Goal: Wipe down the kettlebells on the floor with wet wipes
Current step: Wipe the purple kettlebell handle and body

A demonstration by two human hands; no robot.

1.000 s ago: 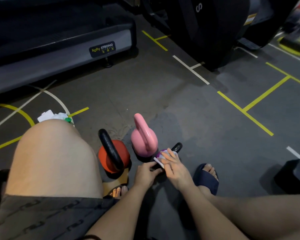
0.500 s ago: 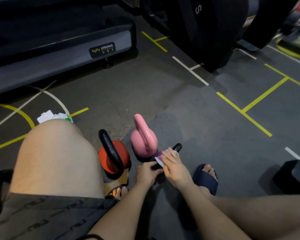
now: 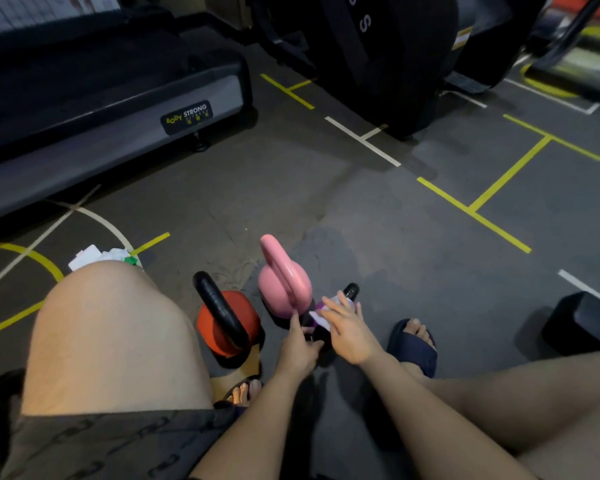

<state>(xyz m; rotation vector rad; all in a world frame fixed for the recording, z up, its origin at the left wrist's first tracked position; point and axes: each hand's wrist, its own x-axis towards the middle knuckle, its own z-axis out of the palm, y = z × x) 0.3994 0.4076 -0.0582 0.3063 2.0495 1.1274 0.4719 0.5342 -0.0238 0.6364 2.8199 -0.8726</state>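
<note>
Gym floor (image 3: 361, 220), dark grey with yellow and white tape lines; treadmill (image 3: 101, 109) at rear left. Orange kettlebell (image 3: 236, 317), pink kettlebell (image 3: 284, 282) and purple kettlebell (image 3: 351, 291) stand close together. Right hand (image 3: 349, 329), fingers flat, presses a wet wipe (image 3: 336, 301) onto the purple kettlebell; left hand (image 3: 297, 346) grips its near side.
</note>
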